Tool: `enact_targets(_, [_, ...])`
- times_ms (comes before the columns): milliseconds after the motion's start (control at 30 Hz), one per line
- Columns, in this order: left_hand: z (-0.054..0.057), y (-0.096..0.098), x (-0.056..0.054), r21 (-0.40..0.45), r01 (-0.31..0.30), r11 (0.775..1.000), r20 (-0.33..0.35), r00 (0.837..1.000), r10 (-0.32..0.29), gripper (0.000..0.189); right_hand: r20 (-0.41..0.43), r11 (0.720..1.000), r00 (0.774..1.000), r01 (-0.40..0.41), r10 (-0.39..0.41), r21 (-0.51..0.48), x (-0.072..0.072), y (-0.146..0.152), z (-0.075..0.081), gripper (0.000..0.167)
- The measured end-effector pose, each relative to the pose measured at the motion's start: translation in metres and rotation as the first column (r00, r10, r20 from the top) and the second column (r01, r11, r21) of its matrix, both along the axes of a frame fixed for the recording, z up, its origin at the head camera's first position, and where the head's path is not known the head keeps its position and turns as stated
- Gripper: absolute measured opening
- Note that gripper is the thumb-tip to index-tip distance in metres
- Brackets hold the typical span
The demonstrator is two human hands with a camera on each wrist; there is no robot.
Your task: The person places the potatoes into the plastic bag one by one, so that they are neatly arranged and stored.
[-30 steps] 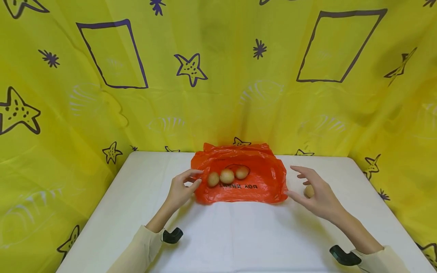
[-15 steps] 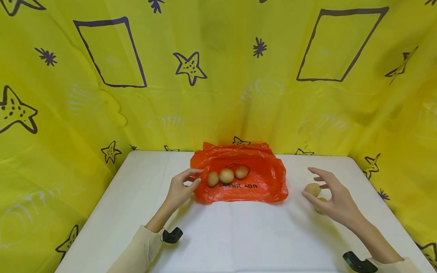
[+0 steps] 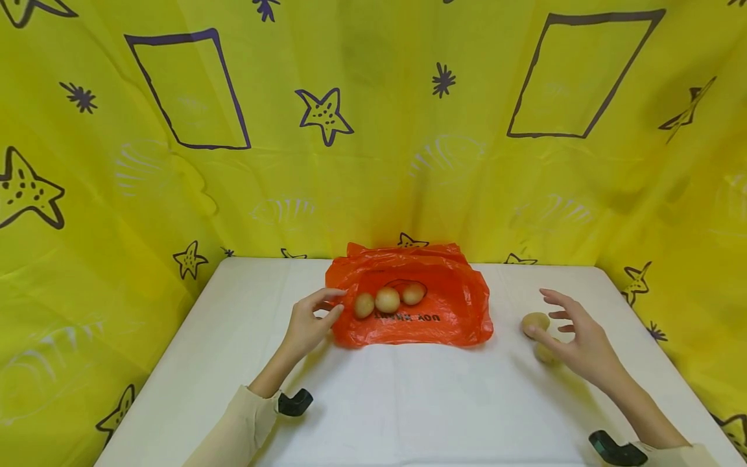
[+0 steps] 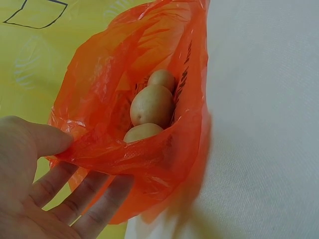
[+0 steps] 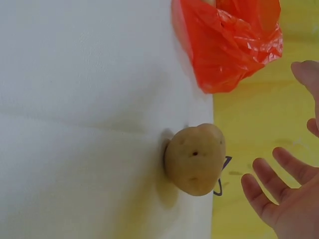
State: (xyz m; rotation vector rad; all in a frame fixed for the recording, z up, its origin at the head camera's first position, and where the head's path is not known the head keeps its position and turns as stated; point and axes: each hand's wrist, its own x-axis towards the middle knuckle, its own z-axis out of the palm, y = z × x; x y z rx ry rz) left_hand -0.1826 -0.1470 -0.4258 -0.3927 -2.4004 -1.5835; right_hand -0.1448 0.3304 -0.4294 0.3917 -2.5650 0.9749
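Note:
An orange-red plastic bag (image 3: 455, 318) lies with its mouth spread, and three potatoes (image 3: 388, 300) rest in a row inside it. At the bag's left rim is my left hand (image 3: 308, 325); in the left wrist view its thumb (image 4: 52, 140) is on one side of the film and its fingers (image 4: 82, 196) on the other, holding the edge. My right hand (image 3: 583, 344) is over two loose potatoes right of the bag, fingers spread and holding nothing. The farther potato (image 3: 535, 324) shows well; the nearer one (image 3: 545, 352) is partly hidden by the hand.
A white cloth (image 3: 408, 402) covers the table. Behind and on both sides hangs a yellow curtain (image 3: 385, 181) with starfish drawings. Dark wrist devices (image 3: 295, 403) sit at both sleeves.
My right hand has moved right, away from the bag's right edge to above the loose potatoes, which now show more. My left hand and the bag stay in place.

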Motion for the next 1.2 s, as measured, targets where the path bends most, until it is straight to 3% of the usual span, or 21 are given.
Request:
enact_targets(133, [0.015,0.003,0.010,0.002,0.013,1.000,-0.003,1.000,-0.013,0.022,0.099,1.000,0.995,0.030,-0.030,0.005,-0.004,0.007,-0.003,0.072])
enact_targets(233, [0.019,0.004,0.013,0.004,0.015,1.000,-0.008,1.000,-0.015,0.022,0.155,0.999,0.987,0.046,-0.046,0.000,-0.007,0.012,-0.005,0.070])
enact_targets(733, [0.016,0.003,0.011,0.014,0.014,1.000,-0.006,1.000,-0.014,0.022,0.355,0.998,0.932,0.061,-0.066,0.026,-0.019,0.022,-0.019,0.069])
enact_targets(867, [0.016,0.003,0.011,0.016,0.016,1.000,-0.002,1.000,-0.016,0.022,0.376,0.997,0.924,0.059,-0.071,0.043,-0.022,0.023,-0.022,0.068])
enact_targets(1200, [0.015,0.003,0.010,0.011,0.008,1.000,0.000,1.000,-0.008,0.022,0.329,0.994,0.940,0.066,-0.091,0.086,-0.027,0.024,-0.028,0.059])
